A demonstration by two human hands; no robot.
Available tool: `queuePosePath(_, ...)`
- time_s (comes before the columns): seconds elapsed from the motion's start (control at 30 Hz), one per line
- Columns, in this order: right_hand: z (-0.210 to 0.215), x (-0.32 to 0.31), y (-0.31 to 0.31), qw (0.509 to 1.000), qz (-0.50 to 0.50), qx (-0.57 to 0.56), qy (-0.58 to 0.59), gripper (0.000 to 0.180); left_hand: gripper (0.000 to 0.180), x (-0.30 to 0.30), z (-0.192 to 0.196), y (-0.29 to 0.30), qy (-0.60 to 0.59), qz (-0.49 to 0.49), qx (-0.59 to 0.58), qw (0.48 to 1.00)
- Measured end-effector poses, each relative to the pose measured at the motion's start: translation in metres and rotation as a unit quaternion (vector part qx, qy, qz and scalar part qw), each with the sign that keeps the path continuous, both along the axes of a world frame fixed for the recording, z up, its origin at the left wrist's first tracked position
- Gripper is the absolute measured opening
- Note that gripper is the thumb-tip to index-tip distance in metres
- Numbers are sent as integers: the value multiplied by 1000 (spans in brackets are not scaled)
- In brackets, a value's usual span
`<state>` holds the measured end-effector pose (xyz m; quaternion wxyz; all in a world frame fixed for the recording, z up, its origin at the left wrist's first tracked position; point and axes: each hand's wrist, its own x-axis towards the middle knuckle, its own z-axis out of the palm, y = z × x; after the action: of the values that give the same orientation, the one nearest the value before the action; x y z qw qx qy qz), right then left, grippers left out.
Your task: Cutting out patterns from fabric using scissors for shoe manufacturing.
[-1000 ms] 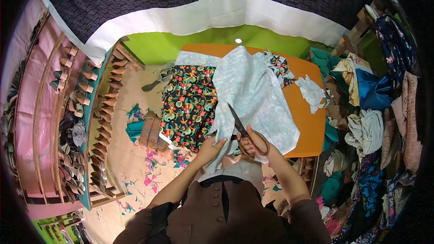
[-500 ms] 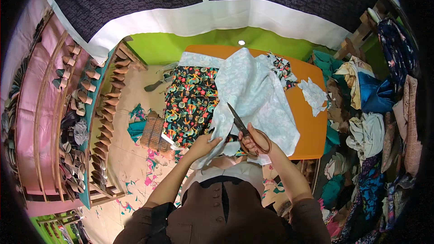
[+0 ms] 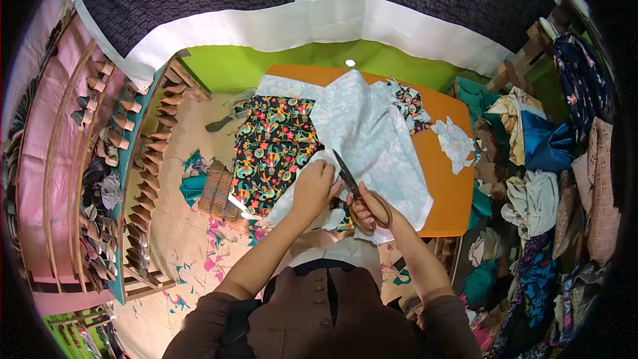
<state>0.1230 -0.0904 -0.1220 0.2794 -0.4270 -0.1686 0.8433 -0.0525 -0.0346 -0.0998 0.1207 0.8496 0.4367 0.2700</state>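
Observation:
Large dark scissors (image 3: 347, 174) with big brown loop handles are in my right hand (image 3: 363, 207), blades pointing up and away over the cloth. Whether the blades are slightly apart is hard to make out. Just left of them, my left hand (image 3: 315, 187) is closed on the pale underside of a fabric piece (image 3: 375, 149), its fingertips partly hidden. That piece lies folded over with its whitish-blue back up. Beside it, the black fabric (image 3: 276, 149) with a bright floral print lies face up on the orange table (image 3: 448, 189).
Scraps of printed (image 3: 411, 108) and white fabric (image 3: 454, 145) lie on the table's right side. Racks of wooden shoe lasts (image 3: 147, 189) stand at left. Piled fabrics (image 3: 535, 203) fill the right. Small colored offcuts (image 3: 216, 246) litter the floor; a brown woven block (image 3: 219, 193) sits left of the table.
My left hand has moved up and right, from the near edge of the cloth to beside the scissor blades, and closed on the fabric. The scissors have shifted slightly.

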Motion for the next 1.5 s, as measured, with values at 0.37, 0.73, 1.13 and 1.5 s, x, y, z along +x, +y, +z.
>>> queuePosePath(0.37,3,30,18,996,81,-34,4,49,15,26,-17,-9,-13,11,61,998)
queuePosePath(0.73,23,57,64,912,331,160,-184,54,18,37,-11,-30,19,107,22,994)
queuePosePath(1.13,30,66,109,859,501,45,-97,57,18,55,-20,-47,-18,251,-6,968)
queuePosePath(1.5,18,76,108,860,501,-63,-72,59,16,72,-16,-65,21,277,-97,956)
